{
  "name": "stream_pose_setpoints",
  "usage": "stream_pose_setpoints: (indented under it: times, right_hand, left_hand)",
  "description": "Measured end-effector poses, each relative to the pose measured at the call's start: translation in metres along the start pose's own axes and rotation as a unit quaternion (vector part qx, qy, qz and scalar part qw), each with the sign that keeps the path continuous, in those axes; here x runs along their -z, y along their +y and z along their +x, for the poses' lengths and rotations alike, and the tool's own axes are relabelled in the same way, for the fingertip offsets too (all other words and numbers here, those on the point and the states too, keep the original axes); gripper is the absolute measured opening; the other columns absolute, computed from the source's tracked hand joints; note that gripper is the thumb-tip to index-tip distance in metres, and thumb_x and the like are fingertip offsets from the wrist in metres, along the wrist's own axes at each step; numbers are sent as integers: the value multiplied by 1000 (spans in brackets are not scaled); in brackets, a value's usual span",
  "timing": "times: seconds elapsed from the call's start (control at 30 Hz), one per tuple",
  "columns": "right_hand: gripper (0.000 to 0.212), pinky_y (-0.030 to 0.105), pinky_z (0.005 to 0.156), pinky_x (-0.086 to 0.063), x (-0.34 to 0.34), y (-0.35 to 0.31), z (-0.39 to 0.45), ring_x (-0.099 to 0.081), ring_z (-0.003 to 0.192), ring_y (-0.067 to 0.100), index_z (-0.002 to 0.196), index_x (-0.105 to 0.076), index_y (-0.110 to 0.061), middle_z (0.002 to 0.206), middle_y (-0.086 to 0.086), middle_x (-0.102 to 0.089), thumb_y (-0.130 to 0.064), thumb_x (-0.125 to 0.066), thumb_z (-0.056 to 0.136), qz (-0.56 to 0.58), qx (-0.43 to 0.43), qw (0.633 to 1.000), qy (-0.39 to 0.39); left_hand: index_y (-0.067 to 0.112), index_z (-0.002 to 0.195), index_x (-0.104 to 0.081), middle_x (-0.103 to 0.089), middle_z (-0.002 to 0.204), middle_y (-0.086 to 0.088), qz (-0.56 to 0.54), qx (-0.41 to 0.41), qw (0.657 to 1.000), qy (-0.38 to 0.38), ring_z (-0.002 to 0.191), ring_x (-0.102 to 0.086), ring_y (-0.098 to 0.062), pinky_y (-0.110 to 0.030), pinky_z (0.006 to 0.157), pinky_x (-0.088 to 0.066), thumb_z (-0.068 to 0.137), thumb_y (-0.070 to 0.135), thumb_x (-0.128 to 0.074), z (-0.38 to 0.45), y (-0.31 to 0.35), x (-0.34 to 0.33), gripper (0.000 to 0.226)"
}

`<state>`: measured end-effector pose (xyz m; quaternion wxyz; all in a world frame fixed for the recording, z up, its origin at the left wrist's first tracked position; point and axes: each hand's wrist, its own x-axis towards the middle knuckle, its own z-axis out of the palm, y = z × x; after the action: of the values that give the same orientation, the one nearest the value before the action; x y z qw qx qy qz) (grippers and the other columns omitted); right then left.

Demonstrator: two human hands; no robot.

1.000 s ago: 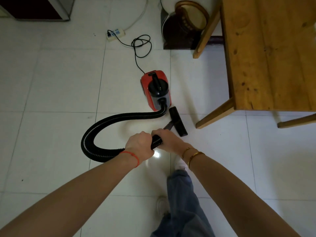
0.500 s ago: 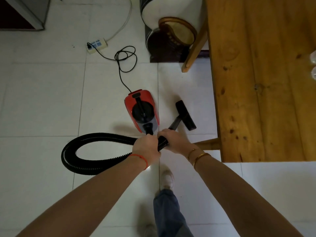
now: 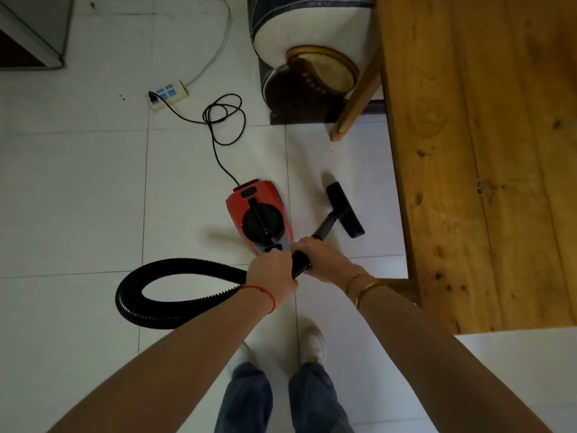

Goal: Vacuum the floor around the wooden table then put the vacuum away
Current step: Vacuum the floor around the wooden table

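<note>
A red canister vacuum [image 3: 259, 214] stands on the white tiled floor just ahead of me. Its black ribbed hose [image 3: 156, 295] loops out to the left and comes back to my hands. My left hand [image 3: 271, 273] grips the hose end, and my right hand [image 3: 324, 260] grips the wand handle right beside it. The black floor nozzle [image 3: 345, 209] lies flat on the tiles to the right of the canister, close to the edge of the wooden table [image 3: 484, 151].
The vacuum's black cord [image 3: 223, 126] coils on the floor and runs to a white power strip [image 3: 167, 95]. A dark armchair [image 3: 312, 57] stands behind a table leg [image 3: 356, 98]. A cabinet corner [image 3: 31, 35] is at top left. My feet [image 3: 312, 345] are below the hands.
I have stepped forward along the table. The canister, nozzle and table edge now lie closer and lower in view, and the nozzle has slid further ahead beside the table. Both hands keep their hold.
</note>
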<state>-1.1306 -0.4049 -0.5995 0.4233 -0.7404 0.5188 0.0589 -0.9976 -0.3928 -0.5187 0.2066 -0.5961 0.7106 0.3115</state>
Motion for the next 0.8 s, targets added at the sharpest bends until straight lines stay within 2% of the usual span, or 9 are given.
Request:
stream_pose_setpoints:
  times: [0.07,0.2,0.4,0.5,0.67,0.8]
  right_hand:
    - [7,14,71,-36,-4,-18,5,-52,80,13,89,-57,-13,94,5,-60,-8,-60,87,10,3,1000,-4]
    - [12,23,81,-41,-20,-53,19,-57,92,20,95,-57,-13,100,7,-60,-8,-62,85,10,13,1000,-7]
    - [14,28,83,-43,-32,-90,32,-58,93,25,97,-58,-8,102,12,-59,-5,-62,84,-9,22,1000,-20]
    - [13,26,81,-40,-28,-97,38,-57,92,22,97,-59,-10,102,10,-59,-7,-62,85,-9,23,999,-26]
    - [14,35,84,-46,-6,-91,55,-55,90,24,97,-59,-14,101,8,-57,-8,-61,85,-12,36,998,-41]
    - [13,33,81,-45,24,-85,82,-54,88,22,93,-59,-14,99,6,-57,-7,-61,83,-36,58,996,-63]
  left_hand:
    - [14,104,-59,-62,94,-3,-3,2,1000,-1,79,-64,-19,-29,68,-54,86,29,-61,-7,-18,5,23]
    - [13,99,-62,-65,92,-4,1,-3,1000,-20,81,-65,-19,-29,69,-53,88,27,-59,-23,-56,12,18]
    - [11,102,-60,-65,92,-4,-14,-4,999,-35,80,-65,-20,-26,63,-48,87,22,-59,-37,-94,15,19]
    - [11,102,-60,-64,90,-4,-20,-3,999,-33,80,-66,-20,-28,67,-50,88,22,-59,-35,-102,19,18]
    - [11,102,-61,-66,92,-4,-41,5,999,-23,82,-66,-20,-28,69,-52,86,24,-61,-17,-102,33,21]
    - [12,102,-60,-65,94,-3,-55,29,998,-18,84,-65,-19,-27,70,-52,85,27,-64,7,-100,51,23]
